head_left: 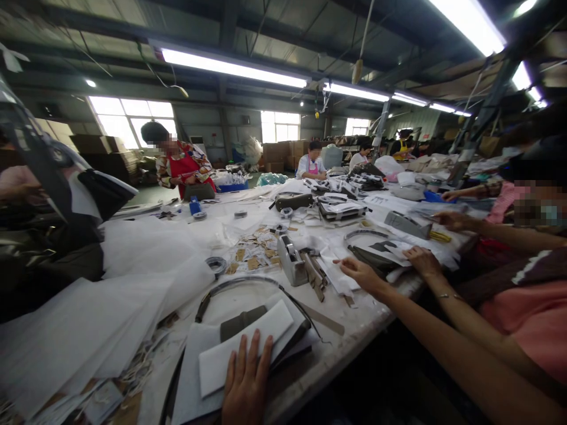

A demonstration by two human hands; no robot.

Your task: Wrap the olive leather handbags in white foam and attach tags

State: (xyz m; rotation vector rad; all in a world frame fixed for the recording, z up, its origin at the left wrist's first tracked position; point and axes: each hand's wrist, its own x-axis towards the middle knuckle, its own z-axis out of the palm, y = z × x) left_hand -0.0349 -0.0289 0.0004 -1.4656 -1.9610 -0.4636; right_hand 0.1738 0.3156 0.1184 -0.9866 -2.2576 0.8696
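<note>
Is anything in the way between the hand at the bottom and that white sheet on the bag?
Nothing visible. The left hand lies flat, directly on the white sheet, which rests on the grey bag. A co-worker's nearer hand is well off to the right, apart from both.

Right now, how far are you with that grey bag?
Looks done: a white sheet lies across the grey bag. In hand: the left hand presses flat on that sheet. Seemingly left: the bag's ends and its strap show uncovered, and a pile of white sheets lies beside it.
</note>
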